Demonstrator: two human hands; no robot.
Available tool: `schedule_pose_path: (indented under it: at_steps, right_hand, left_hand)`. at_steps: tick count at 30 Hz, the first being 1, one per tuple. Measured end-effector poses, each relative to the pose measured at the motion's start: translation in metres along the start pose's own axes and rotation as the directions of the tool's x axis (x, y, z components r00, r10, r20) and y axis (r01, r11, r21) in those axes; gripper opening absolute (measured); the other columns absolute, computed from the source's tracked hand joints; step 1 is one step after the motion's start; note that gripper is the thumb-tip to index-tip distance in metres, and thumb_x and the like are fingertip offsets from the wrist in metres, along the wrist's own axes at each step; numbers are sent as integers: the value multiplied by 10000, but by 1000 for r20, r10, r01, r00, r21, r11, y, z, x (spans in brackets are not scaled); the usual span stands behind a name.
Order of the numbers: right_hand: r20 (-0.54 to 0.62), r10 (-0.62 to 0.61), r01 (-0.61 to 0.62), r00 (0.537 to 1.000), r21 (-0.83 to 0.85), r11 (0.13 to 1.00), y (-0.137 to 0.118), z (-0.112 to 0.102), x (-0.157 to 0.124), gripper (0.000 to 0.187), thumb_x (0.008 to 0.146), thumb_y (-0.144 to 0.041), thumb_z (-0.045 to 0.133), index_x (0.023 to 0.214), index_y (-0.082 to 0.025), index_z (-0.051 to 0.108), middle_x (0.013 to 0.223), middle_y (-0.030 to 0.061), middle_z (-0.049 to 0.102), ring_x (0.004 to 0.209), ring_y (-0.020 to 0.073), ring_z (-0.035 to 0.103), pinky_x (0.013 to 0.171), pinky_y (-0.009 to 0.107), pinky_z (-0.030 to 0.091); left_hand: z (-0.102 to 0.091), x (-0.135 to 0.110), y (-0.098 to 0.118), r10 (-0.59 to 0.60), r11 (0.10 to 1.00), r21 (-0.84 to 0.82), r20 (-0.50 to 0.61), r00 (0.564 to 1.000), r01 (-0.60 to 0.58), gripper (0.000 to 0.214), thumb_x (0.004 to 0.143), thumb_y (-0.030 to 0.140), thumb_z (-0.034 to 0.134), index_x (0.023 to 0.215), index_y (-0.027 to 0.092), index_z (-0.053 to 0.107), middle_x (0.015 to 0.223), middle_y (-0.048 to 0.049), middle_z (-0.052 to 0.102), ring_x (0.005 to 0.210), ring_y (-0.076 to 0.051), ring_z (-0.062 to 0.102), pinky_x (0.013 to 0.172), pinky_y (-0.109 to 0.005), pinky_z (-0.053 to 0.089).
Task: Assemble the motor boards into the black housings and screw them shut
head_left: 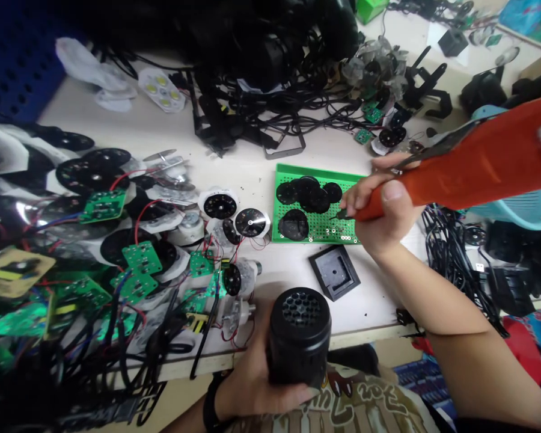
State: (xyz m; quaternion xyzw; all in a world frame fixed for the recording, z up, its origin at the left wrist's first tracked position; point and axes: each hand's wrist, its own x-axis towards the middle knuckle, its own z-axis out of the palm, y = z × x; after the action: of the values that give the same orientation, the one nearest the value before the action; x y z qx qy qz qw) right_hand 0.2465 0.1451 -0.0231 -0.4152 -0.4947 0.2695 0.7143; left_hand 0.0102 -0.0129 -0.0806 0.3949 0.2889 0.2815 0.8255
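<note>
Far left on the counter, I see a heap of green circuit boards trailing red and black wires. Next along, my left hand is closed around a black cylindrical housing with a honeycomb-vented end, held just above the counter's front edge. It looks like light, stiff plastic, so I'd wrap the barrel and keep off the vents. Then comes a green perforated tray carrying black discs. At the right, my right hand is clamped on an orange-handled tool, its dark tip over the tray — the bulky handle looks rigid, and the grip near the tip seems steadiest.
</note>
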Motion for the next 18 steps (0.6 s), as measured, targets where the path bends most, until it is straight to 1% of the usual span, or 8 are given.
schedule_pose_path:
  at_steps: [2,3,6,8,9,12,14,18]
  right_hand:
    - [-38,-26,27,999,24,999,-4,-6,6,256,870,-477,704,960,-254,615,510,-98,474,354,112,407,388,255,450]
    - [-55,-33,36,998,46,998,-6,-8,7,219,871,-442,698,948,-248,632,505,-94,479,349,112,403,378,253,439]
    - [-58,-16,23,998,113,993,-10,-10,6,159,869,-386,683,936,-242,671,499,-87,485,340,112,402,368,253,426]
    - [-11,1,1,1000,160,987,-11,-6,0,163,869,-385,693,949,-242,684,499,-87,488,336,111,405,369,251,435]
    - [19,10,-13,1000,188,982,-10,-3,-4,170,878,-388,698,958,-239,687,502,-86,493,336,110,410,370,249,441]
    - [129,51,-81,990,237,968,-4,3,-15,197,908,-397,715,1016,-237,678,531,-83,528,358,114,455,398,249,478]
    - [181,91,-129,979,212,969,1,3,-21,226,915,-424,729,1052,-261,653,551,-84,545,380,121,480,422,259,497]
    - [211,145,-175,967,129,976,9,-2,-29,281,899,-497,757,1053,-307,618,559,-87,537,397,142,490,441,297,520]
  left_hand:
    - [0,0,0,-24,997,-66,53,998,27,1016,741,346,857,1563,291,263,1286,-144,674,1077,-344,717,948,-500,608]
    - [0,0,0,-24,996,-85,70,997,30,1008,752,345,847,1569,295,258,1267,-142,681,1045,-339,725,926,-497,616]
    - [-2,-2,-5,9,1000,-29,36,999,-8,997,719,363,868,1555,357,323,1329,-112,653,1183,-378,669,1062,-567,538]
    - [-4,-5,-9,23,999,39,-18,1000,-23,1019,674,385,896,1541,387,359,1396,-90,613,1305,-406,588,1161,-608,443]
    - [-5,-7,-10,21,998,53,-35,999,-20,1043,661,392,904,1546,387,353,1406,-89,604,1323,-410,573,1176,-617,423]
    - [-6,-9,-12,-7,1000,23,-6,1000,7,1080,684,380,890,1581,370,288,1338,-96,645,1212,-378,649,1099,-592,508]
    - [-5,-8,-11,-11,1000,6,20,1000,11,1061,702,361,878,1581,367,284,1304,-93,664,1153,-358,680,1040,-558,557]
    - [-5,-5,-8,10,1000,6,28,1000,-10,1023,694,355,886,1554,365,333,1290,-80,671,1163,-357,674,1063,-553,544]
